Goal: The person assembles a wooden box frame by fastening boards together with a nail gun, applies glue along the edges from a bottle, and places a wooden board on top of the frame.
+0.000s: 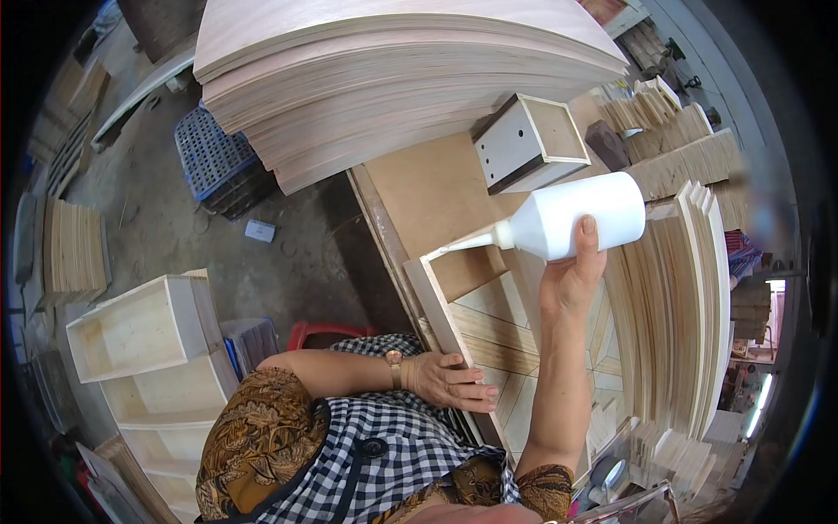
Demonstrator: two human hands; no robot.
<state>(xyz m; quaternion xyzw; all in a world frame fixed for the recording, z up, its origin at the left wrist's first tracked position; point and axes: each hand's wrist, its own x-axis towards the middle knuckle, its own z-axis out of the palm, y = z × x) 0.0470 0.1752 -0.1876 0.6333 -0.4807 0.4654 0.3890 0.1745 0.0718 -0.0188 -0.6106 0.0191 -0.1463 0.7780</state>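
Observation:
A white squeeze bottle lies tilted in my right hand, whose fingers are wrapped round it, mostly hidden behind it. Its narrow nozzle points left, with the tip at the upper corner of a wooden frame. My left hand, with a watch at the wrist, rests on the near side of that frame, fingers spread over its edge. Inside the frame, light wooden strips and panels are visible.
A tall stack of thin boards rises at the top. Beside it stands a small wooden box. Curved boards are stacked right. Wooden drawers stand at lower left, a blue crate on the floor.

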